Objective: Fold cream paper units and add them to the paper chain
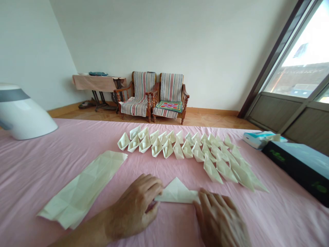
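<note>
The left hand [141,199], fingers curled, pinches one end of a peaked, folded cream paper [177,192]; the right hand [221,218] rests close-set fingers at the other, grip unclear. Best keep its base level, pressing evenly. Beyond it sit boat-shaped cream paper pieces [168,150]; left, creased cream sheets [84,187].

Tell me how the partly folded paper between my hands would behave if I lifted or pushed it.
The partly folded paper looks thin, so it's probably light for its size. Its pointed top could bend easily if pushed. Its flat shape makes rolling unlikely.
</note>
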Available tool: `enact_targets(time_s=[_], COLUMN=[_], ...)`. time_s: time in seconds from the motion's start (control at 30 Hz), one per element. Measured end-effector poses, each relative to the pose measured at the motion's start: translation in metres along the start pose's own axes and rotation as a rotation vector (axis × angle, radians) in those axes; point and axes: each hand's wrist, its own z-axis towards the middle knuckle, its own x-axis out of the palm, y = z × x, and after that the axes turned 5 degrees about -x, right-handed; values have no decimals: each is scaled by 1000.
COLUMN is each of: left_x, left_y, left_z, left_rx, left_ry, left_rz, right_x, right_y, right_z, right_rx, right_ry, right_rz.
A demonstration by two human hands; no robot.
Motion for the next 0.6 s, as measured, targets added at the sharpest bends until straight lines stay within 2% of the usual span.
enact_targets(time_s=[0.1,0.23,0.47,0.6], left_x=[2,4,7,6], left_y=[-1,0,1,-1], left_z=[0,1,2,1], left_rx=[-69,-60,70,136], left_ry=[-7,-13,3,-11], left_rz=[-34,-18,28,-3], right_x=[2,5,1,7], right_y=[1,5,5,7], right_z=[7,9,8,9], right_rx=[65,66,115,117], right_ry=[-90,-176,-131,-115], right_rz=[72,243,408,430])
